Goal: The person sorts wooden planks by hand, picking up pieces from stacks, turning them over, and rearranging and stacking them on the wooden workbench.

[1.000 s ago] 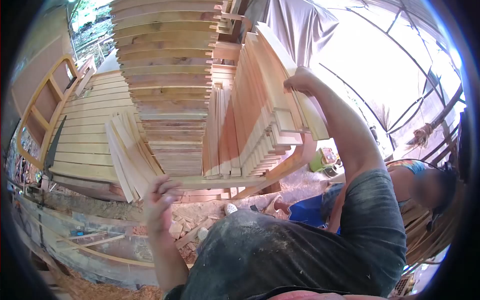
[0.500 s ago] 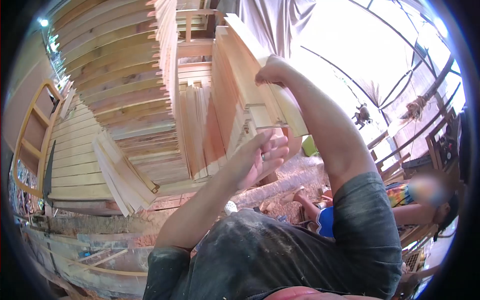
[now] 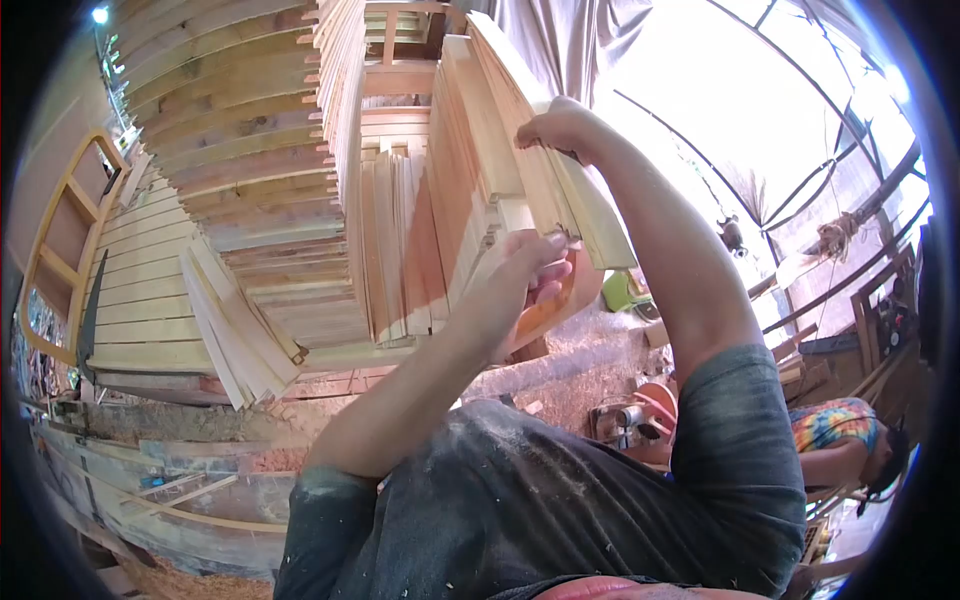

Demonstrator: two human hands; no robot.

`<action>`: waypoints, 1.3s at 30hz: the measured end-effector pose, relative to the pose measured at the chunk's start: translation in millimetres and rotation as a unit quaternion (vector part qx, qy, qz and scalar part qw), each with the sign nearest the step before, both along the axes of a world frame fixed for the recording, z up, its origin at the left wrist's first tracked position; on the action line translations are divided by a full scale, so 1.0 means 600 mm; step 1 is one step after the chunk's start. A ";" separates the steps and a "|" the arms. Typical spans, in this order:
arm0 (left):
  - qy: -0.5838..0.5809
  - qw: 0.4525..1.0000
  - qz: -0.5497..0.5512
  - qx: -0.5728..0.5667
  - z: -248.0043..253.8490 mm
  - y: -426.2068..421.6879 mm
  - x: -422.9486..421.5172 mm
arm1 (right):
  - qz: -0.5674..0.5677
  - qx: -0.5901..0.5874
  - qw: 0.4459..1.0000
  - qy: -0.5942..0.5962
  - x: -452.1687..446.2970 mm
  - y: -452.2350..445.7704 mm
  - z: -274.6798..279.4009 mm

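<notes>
My right hand (image 3: 566, 130) is closed over the upper edges of pale wooden boards (image 3: 590, 205) at the right side of a stack, its fingers hooked over the near faces. At the boards' near end, my left hand (image 3: 532, 268) has its thumb against the lower corner of a board and its fingers curled beneath. The left palm faces away, so part of its grip is hidden. The larger board stack (image 3: 465, 120) stands just left of the held boards, on edge and running away from me.
A tall pile of planks (image 3: 230, 150) fills the left. Loose strips (image 3: 235, 330) lean at its foot, and a wooden frame (image 3: 75, 260) stands beyond. A green container (image 3: 622, 290) sits below the boards. A person in a multicoloured top (image 3: 835, 430) bends at the right.
My left hand has moved up and its fingers have closed at the board's end. The boards under my right hand have shifted slightly right. The person at the right has changed position.
</notes>
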State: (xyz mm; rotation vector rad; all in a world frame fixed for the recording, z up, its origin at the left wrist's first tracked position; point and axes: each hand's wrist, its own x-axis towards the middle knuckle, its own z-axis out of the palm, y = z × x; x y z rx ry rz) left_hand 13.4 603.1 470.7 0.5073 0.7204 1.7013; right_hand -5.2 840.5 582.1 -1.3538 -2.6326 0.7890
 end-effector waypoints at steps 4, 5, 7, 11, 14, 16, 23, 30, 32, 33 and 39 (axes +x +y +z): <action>0.221 0.973 0.068 0.021 0.015 -0.051 -0.003 | 0.005 -0.226 0.958 0.176 0.059 0.001 -0.028; 0.269 0.960 0.079 0.021 0.010 -0.056 -0.006 | 0.019 -0.305 0.922 0.236 0.070 0.010 -0.048; 0.364 0.926 0.099 0.018 -0.001 -0.056 -0.015 | 0.034 -0.322 0.905 0.276 0.087 -0.023 -0.073; 0.124 0.990 0.055 -0.033 -0.017 -0.024 -0.003 | -0.001 -0.408 0.842 0.354 0.097 -0.049 -0.079; 0.068 0.997 0.032 -0.020 -0.002 -0.006 0.004 | 0.008 -0.423 0.839 0.342 0.094 -0.042 -0.082; 0.075 0.996 0.050 -0.004 -0.008 0.004 -0.007 | 0.031 -0.339 0.889 0.306 0.091 -0.034 -0.089; 0.092 0.992 0.074 -0.048 0.012 0.006 0.005 | 0.155 0.155 0.975 -0.037 0.086 0.016 -0.065; 0.156 0.984 0.045 -0.068 0.020 0.015 -0.018 | 0.055 0.054 0.982 0.170 0.102 0.018 -0.125; 0.141 0.986 0.048 -0.073 0.037 0.024 -0.014 | 0.071 0.051 0.972 0.217 0.110 0.023 -0.138; 0.134 0.987 0.050 -0.075 0.042 0.029 -0.011 | 0.089 0.054 0.969 0.223 0.113 0.025 -0.142; 0.171 0.982 0.050 -0.062 0.041 0.044 -0.010 | 0.117 0.035 0.971 0.206 0.121 0.025 -0.135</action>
